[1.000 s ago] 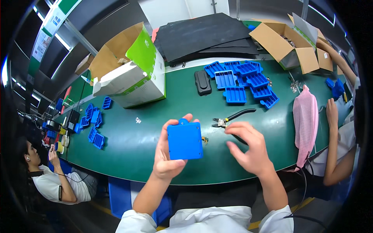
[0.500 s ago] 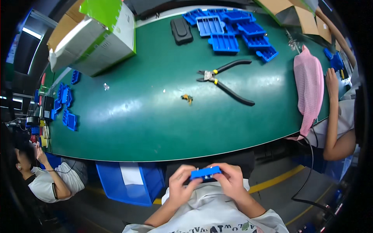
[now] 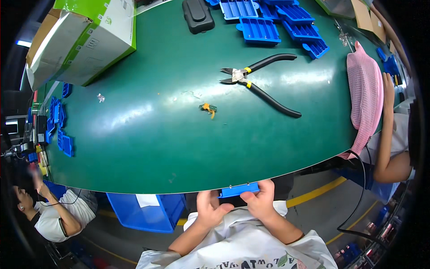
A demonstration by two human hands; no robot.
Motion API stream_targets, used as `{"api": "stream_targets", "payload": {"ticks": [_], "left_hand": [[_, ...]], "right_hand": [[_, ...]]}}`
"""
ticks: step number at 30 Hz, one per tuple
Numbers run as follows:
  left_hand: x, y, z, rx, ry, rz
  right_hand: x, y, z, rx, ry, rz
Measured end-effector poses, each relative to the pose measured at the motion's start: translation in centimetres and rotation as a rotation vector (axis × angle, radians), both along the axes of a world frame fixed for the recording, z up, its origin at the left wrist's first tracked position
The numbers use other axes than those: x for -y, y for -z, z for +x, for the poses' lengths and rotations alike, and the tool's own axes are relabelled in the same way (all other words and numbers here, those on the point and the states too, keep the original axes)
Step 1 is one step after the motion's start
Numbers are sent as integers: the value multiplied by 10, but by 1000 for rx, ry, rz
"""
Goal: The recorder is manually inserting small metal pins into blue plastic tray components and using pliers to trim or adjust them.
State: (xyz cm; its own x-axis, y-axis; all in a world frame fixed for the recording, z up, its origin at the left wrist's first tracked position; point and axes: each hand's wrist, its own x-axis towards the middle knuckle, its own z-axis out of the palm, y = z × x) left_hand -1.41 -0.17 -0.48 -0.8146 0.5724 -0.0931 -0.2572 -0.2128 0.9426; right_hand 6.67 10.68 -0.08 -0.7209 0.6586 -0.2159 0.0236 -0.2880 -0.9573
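Between my two hands, just off the table's near edge, is a blue plastic tray-like piece (image 3: 238, 190) with small metal bits along its far edge. My right hand (image 3: 261, 202) grips its right end, thumb on the near face. Around the left end curl the fingers of my left hand (image 3: 210, 210), its thumb pointing toward the piece. Farther in on the green table (image 3: 148, 152) lie pliers (image 3: 244, 77) with black handles, jaws spread to the left. A small yellow-and-green part (image 3: 208, 108) rests left of and below them.
Several blue slotted trays (image 3: 260, 30) and a black case (image 3: 198, 16) lie at the back. A white-green carton (image 3: 85, 45) stands back left. At right are a pink mesh pouch (image 3: 363, 89) and a co-worker's arm (image 3: 386, 134). A blue bin (image 3: 145, 215) sits below the table's edge; another person (image 3: 62, 210) works at left.
My hands have moved slightly up toward the table edge with the blue piece, which has tilted to show a plain face. The whole view has shifted, bringing the table closer.
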Motion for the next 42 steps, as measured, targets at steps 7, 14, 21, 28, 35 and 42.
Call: {"api": "stream_targets", "payload": {"ticks": [7, 14, 21, 28, 35, 42], "left_hand": [[-6, 26, 23, 98, -74, -58], [2, 43, 23, 5, -61, -138], [9, 22, 21, -23, 186, -113], [1, 12, 17, 48, 185, -119], [-5, 6, 14, -88, 133, -165], [-6, 9, 13, -460, 53, -280]], "right_hand": [[8, 18, -3, -68, 56, 122], [2, 27, 2, -53, -11, 233], [-2, 8, 18, -153, -182, -11], [0, 6, 14, -83, -108, -33], [4, 6, 12, -45, -51, -53], [-1, 4, 9, 48, -38, 255]]}}
